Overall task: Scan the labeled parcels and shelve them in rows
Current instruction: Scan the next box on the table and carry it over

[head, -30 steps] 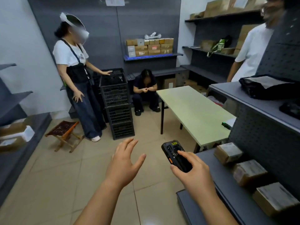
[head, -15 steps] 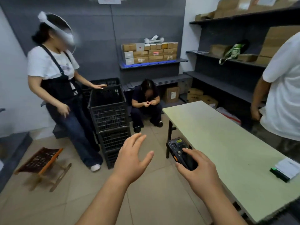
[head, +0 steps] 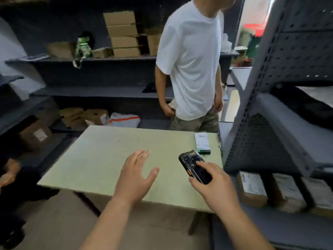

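Table (head: 108, 156): pale green, before you, a white-and-green box (head: 202, 143) near its far right corner.
Shelf (head: 288, 127): dark, to your right; labeled parcels (head: 251, 189) sit in a row on its lowest level (labels blurred).
Your left hand (head: 134, 177): empty, fingers spread above the table.
Your right hand (head: 216, 188): grips the scanner (head: 195, 166), fingers curled round it.

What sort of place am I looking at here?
Probably a parcel storeroom or pickup depot: dark metal shelves carry stacked cardboard boxes, labeled parcels sit in a row on the low right shelf, and the right hand holds a handheld scanner.
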Tool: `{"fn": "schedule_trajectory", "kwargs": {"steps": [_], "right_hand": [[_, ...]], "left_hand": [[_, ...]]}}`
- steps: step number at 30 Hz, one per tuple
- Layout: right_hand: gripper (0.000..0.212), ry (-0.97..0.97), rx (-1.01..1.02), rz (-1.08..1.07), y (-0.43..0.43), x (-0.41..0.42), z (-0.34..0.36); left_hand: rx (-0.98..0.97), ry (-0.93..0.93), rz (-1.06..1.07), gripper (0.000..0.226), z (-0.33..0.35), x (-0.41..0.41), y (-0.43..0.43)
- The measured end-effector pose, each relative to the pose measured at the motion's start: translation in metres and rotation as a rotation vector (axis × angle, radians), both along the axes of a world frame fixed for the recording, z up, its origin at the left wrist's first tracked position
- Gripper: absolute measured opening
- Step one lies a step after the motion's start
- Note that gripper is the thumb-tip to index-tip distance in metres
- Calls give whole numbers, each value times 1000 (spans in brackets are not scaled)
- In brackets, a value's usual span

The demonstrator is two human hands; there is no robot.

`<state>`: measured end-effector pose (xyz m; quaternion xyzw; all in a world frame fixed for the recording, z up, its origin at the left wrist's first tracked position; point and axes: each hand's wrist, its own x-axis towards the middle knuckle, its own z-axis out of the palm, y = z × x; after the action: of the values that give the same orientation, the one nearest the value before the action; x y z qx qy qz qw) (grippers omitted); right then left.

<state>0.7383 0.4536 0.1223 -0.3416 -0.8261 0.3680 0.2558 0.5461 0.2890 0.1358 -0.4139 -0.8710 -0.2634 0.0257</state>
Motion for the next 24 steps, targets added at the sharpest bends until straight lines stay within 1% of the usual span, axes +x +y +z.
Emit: {"fn": "schedule_trajectory", "kwargs": {"steps": [1, 7, 12, 16, 18, 20, 22, 24], "right_hand": [[58, 1, -13, -45, 10, -4, -6], [49, -28, -71, -267, 55, -43, -31], [48, -117, -110, -368, 86, -69, -40], [53, -188, -151, -459, 114, -82, -63], [57, -238, -160, -499, 125, -87, -75], [59, -268, -165, -551, 133, -91, -84], [57, -293, -176, -598, 142, -94, -90], [52, -344, -198, -619, 153, -98, -95]], "left_hand": [[-4, -11, -49, 79, -6, -9, 19], [-9, -52, -277, 73, -35, -65, 115], [-23, -143, -376, 70, -59, -93, 175], [-75, -239, -418, 58, -93, -110, 221], [-114, -269, -447, 59, -109, -119, 242], [-166, -300, -489, 66, -123, -125, 261], [-185, -322, -512, 73, -136, -129, 278], [-206, -334, -521, 75, -149, -132, 294]]}}
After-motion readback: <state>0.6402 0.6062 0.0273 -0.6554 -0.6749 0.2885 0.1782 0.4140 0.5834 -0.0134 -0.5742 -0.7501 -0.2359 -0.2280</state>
